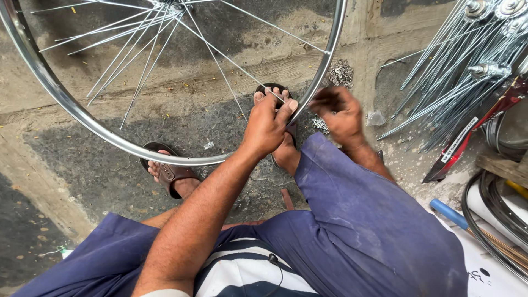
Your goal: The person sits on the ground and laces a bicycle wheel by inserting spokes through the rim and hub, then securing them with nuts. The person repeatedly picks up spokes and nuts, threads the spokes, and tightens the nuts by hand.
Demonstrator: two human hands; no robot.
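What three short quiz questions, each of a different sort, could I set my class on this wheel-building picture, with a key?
1. True or false: the left hand pinches a spoke close to the wheel rim.
2. Which lies to the right of the right hand? A) a bundle of loose spokes B) a tyre pump C) a saddle
3. Fill in: the person wears brown ______ on the feet.

Key: 1 true; 2 A; 3 sandals. The right hand is blurred, so what it holds cannot be told.
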